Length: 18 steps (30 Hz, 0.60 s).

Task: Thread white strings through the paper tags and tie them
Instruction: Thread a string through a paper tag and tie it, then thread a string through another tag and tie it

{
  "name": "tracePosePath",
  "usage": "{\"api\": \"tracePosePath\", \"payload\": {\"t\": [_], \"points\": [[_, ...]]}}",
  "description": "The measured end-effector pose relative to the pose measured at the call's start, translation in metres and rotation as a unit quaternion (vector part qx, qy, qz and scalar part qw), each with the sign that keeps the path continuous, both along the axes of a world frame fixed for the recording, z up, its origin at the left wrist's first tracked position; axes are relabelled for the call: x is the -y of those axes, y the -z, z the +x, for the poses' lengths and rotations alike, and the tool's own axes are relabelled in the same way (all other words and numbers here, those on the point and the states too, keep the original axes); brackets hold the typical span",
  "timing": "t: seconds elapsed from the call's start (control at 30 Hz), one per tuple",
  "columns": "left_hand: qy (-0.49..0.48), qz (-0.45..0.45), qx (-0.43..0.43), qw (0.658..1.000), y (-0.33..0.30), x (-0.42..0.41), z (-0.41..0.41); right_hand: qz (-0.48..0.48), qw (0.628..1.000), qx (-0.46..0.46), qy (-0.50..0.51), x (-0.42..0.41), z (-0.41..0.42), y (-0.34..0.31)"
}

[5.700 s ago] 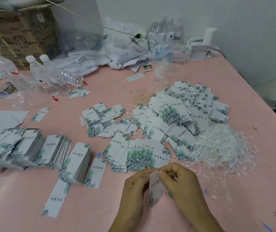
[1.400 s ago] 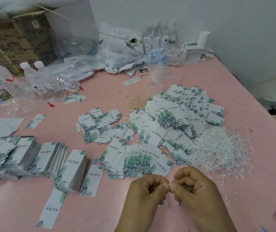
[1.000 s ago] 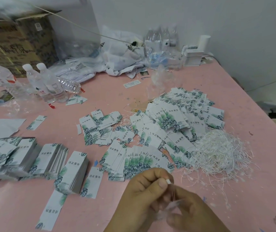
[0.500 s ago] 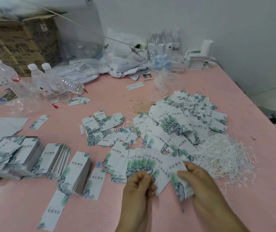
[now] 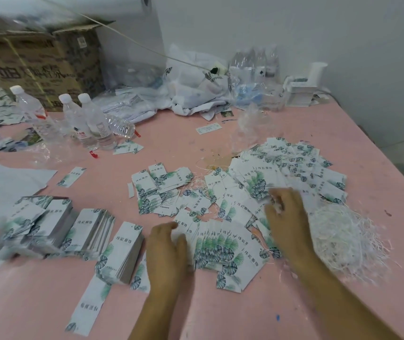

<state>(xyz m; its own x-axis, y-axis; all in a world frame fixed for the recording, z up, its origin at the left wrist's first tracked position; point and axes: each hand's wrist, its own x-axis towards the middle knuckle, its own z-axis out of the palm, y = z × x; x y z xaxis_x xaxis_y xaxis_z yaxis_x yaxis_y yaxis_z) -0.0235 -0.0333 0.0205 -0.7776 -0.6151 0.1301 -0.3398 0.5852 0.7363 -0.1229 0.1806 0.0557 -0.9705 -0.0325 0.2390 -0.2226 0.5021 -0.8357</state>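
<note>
Fanning across the pink table (image 5: 220,315) in front of me: white paper tags w/ green leaf print (image 5: 223,246), overlapped in a row. My left hand (image 5: 169,249) lies flat on the row's left end, fingers relaxed. My right hand (image 5: 286,217) is over the heaped tags further back, blurred; can't tell its grip. Tangled white strings (image 5: 343,234) lie just right of it.

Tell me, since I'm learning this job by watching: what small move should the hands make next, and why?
Probably the left hand, resting on the fanned tags, should pinch one tag off that row. Neither hand plainly holds a tag, and the right hand, blurred, is over the tagged heap beside the white strings.
</note>
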Motion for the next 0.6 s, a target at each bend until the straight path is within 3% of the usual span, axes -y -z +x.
{"api": "tracePosePath", "payload": {"t": [0.1,0.2,0.27,0.6], "points": [[0.003,-0.084,0.108,0.991,0.005,0.022,-0.019,0.049,0.995,-0.002,-0.089,0.009,0.063,0.04],[0.024,-0.086,0.171,0.981,0.006,0.032,-0.029,0.135,0.984,-0.018,-0.114,0.012,0.094,0.069],[0.031,-0.06,0.159,0.985,0.004,0.036,-0.033,0.167,0.976,-0.042,-0.131,0.013,0.096,0.074],[0.044,0.033,0.08,0.995,-0.002,0.033,-0.034,0.116,0.99,-0.006,-0.085,0.01,0.096,0.077]]}}
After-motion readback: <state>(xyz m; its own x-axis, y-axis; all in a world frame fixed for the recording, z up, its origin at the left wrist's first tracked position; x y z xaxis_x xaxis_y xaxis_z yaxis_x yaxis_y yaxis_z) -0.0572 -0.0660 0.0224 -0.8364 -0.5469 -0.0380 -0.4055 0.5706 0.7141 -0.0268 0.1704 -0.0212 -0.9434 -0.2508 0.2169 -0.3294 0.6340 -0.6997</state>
